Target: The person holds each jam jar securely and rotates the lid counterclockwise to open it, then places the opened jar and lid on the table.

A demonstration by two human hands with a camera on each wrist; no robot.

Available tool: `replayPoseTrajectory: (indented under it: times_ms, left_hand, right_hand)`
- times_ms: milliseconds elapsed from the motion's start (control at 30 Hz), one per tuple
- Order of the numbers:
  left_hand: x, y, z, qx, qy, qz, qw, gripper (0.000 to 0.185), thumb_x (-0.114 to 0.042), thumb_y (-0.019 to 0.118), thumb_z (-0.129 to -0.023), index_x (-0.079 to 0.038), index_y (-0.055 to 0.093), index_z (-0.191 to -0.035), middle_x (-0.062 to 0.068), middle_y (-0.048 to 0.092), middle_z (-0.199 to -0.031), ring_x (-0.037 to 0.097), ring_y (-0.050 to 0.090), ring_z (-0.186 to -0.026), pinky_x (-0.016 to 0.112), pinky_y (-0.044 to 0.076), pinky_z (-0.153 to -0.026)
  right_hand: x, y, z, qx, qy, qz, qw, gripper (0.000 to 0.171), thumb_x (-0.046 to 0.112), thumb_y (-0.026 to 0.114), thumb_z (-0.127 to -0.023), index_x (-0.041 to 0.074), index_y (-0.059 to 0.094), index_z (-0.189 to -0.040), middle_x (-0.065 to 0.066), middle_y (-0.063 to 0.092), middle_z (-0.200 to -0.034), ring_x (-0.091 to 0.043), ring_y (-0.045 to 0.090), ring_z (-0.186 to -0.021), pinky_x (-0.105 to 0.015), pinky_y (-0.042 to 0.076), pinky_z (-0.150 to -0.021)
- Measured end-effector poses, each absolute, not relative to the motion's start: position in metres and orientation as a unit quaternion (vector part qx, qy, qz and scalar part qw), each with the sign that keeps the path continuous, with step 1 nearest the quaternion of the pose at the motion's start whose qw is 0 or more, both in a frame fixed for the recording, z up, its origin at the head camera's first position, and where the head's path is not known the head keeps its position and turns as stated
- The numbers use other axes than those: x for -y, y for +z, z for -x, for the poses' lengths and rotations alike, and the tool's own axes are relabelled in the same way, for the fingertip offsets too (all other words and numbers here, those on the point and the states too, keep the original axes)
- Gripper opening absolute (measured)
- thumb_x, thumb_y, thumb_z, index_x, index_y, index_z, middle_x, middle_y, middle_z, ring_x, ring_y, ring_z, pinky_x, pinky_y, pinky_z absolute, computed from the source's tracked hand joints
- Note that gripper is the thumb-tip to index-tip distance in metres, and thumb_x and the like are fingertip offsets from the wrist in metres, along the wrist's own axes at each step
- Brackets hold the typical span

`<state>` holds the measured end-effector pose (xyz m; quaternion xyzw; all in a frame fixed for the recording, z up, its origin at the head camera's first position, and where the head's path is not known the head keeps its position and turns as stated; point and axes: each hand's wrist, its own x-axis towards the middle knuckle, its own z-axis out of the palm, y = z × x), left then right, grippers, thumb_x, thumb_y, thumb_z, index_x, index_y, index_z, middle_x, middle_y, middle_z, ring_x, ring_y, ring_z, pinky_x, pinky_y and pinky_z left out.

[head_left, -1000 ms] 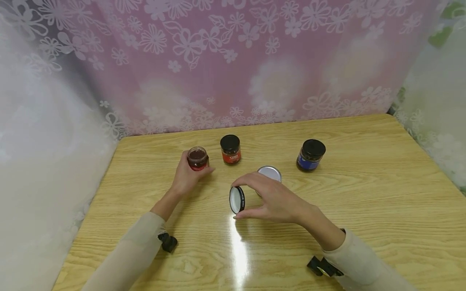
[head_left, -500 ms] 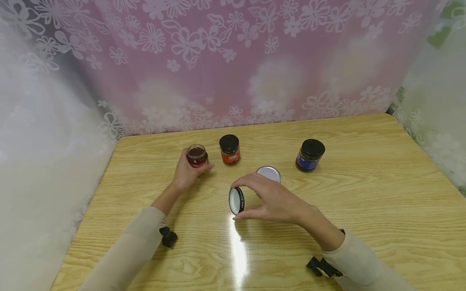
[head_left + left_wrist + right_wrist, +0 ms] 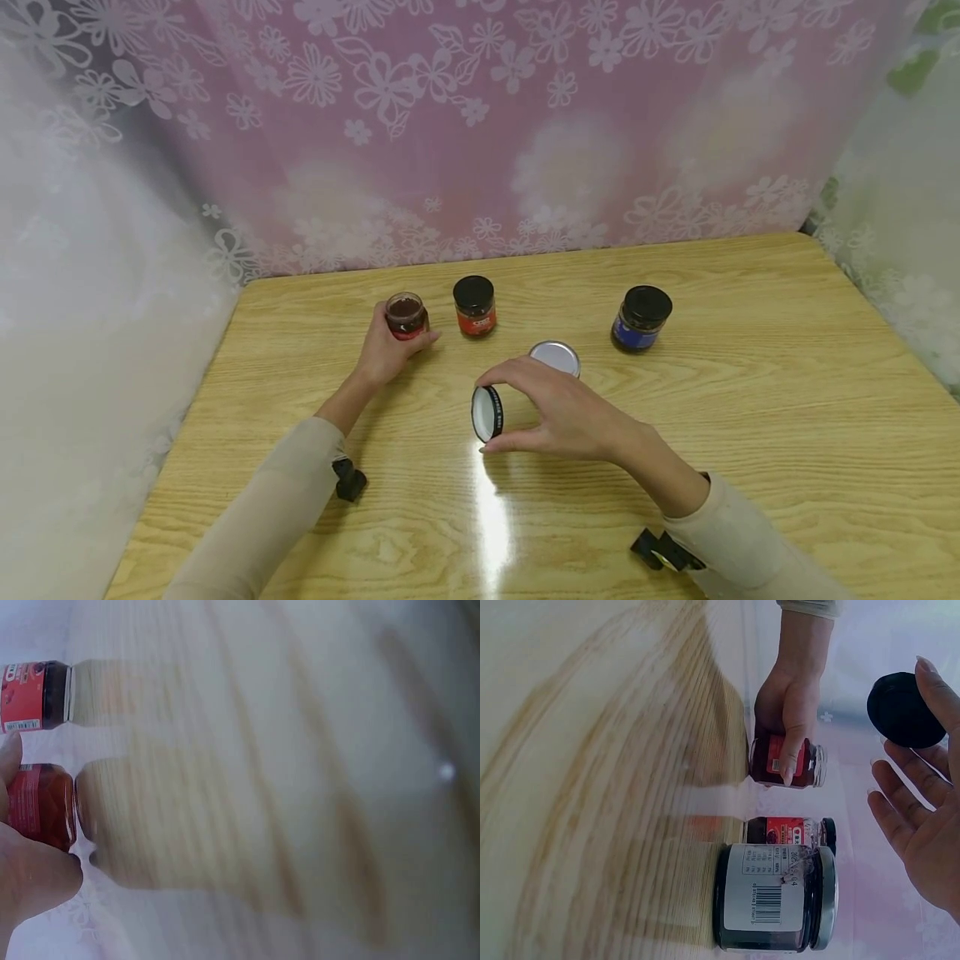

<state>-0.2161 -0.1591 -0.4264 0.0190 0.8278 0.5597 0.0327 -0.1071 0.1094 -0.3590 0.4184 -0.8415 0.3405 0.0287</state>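
Observation:
At the left of the head view my left hand [image 3: 384,354] grips a lidless glass jar [image 3: 406,310] of dark red jam with a red label. The jar stands upright on the table, its mouth uncovered; the left wrist view shows thumb and fingers around the jar [image 3: 49,806]. Nearer the middle, my right hand [image 3: 570,417] pinches a black lid [image 3: 487,414] by its rim, tilted on edge above the table, pale inside facing left. From the right wrist, the lid's dark top [image 3: 905,710] shows between thumb and fingers.
A red-labelled jar [image 3: 475,308] with a black lid stands right of the held jar. Beyond my right hand is a silver-lidded jar [image 3: 556,357], partly hidden; its white label [image 3: 763,889] shows from the right wrist. Farther right stands a blue-labelled jar [image 3: 641,319]. A floral curtain [image 3: 450,167] backs the table.
My left hand and the lidless jar have shifted slightly away from me, toward the back of the table. The right hand and the lid stay nearly still.

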Motion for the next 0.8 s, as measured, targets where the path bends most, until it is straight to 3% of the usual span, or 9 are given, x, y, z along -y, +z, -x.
replayPoseTrajectory:
  times_ms: [500, 800]
  left_hand:
    - [0.1569, -0.4272, 0.2156, -0.838, 0.544, -0.029, 0.044, 0.081, -0.025, 0.08, -0.08, -0.004, 0.024, -0.135, 0.016, 0.043, -0.131, 0.029, 0.045, -0.121, 0.044, 0.036, -0.102]
    - [0.1594, -0.4251, 0.2149, -0.842, 0.537, -0.02, 0.056, 0.093, -0.021, 0.085, -0.074, -0.003, 0.024, -0.142, 0.016, 0.041, -0.135, 0.029, 0.042, -0.125, 0.044, 0.035, -0.104]
  right_hand:
    - [-0.1103, -0.3576, 0.1058, 0.845, 0.337, -0.415, 0.016, 0.062, 0.053, 0.071, -0.08, 0.014, 0.055, -0.126, 0.009, 0.055, -0.122, -0.008, 0.048, -0.117, -0.032, 0.04, -0.098]
    - [-0.1124, -0.3578, 0.103, 0.851, 0.334, -0.405, 0.009, 0.063, 0.055, 0.07, -0.08, 0.016, 0.054, -0.128, 0.01, 0.054, -0.125, -0.008, 0.046, -0.119, -0.033, 0.04, -0.099]
